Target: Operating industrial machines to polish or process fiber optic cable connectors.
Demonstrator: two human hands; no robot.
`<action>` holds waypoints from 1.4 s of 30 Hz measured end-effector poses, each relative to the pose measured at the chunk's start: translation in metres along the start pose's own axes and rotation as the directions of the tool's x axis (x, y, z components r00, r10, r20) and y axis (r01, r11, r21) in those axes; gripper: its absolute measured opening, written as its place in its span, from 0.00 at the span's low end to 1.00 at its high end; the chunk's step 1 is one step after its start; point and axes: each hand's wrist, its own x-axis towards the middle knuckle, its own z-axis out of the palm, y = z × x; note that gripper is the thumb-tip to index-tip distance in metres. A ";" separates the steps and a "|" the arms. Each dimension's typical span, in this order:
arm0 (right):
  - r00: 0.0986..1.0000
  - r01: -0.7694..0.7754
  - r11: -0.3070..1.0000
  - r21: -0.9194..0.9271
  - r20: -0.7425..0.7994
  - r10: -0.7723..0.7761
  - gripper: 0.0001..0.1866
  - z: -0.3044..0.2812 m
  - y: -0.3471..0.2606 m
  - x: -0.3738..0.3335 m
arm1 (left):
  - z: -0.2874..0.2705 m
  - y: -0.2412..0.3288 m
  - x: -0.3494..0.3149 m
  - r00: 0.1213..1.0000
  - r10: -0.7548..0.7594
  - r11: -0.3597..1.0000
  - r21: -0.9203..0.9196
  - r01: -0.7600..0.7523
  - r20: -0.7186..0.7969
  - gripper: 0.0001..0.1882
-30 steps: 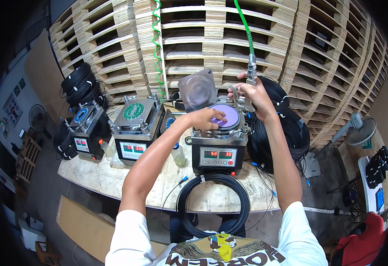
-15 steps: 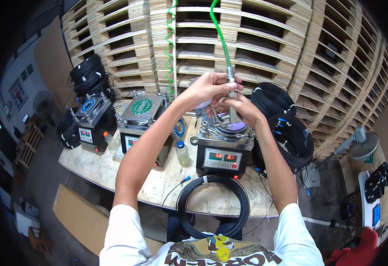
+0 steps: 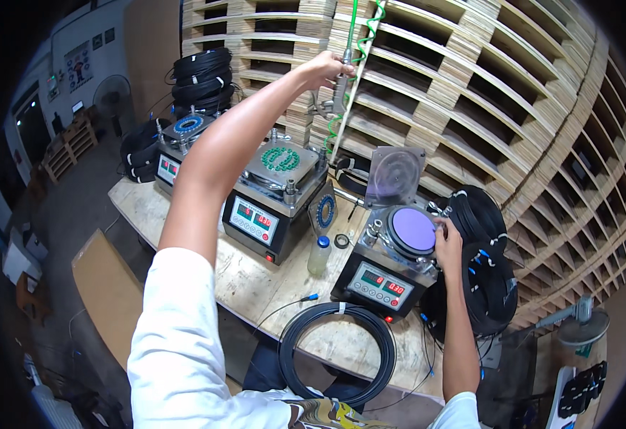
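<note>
Up at the pallets, my left hand point(image 3: 325, 69) is closed around the top of a grey metal air blow gun point(image 3: 340, 95), where it joins the green hose point(image 3: 354, 32). Lower right, my right hand point(image 3: 449, 247) has its fingers bent at the right edge of a purple round polishing pad point(image 3: 413, 229). That pad lies on the turntable of the right-hand polishing machine point(image 3: 378, 286), whose red digits are lit. Whether the fingertips pinch the pad's rim or a part beside it is hidden.
Left of it stand a polishing machine point(image 3: 255, 222) with a green-ringed plate and another point(image 3: 168, 168) with a blue ring. A blue-capped bottle point(image 3: 318, 257) and a coiled black cable point(image 3: 291, 343) lie nearer. A square grey plate point(image 3: 396, 175) leans behind; more cable coils point(image 3: 477, 293) sit right.
Both hands were together on the blow gun over the right machine. The left has carried it up and left; the right has let go and moved down to the purple pad. The view has shifted.
</note>
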 end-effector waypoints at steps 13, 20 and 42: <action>0.998 0.012 0.990 -0.142 -0.051 -0.020 0.18 0.006 -0.007 -0.007 | -0.037 -0.101 0.069 0.908 0.034 0.894 0.419 0.160 -0.418 0.20; 0.993 0.078 0.994 -0.081 -0.085 -0.084 0.17 0.009 0.015 0.001 | 0.037 -0.122 -0.078 0.985 0.169 0.805 0.571 -0.162 0.041 0.26; 0.950 0.206 0.966 -0.159 -0.205 -0.236 0.17 -0.011 -0.090 -0.047 | 0.115 -0.114 -0.281 0.970 -0.084 0.993 0.105 0.061 0.229 0.44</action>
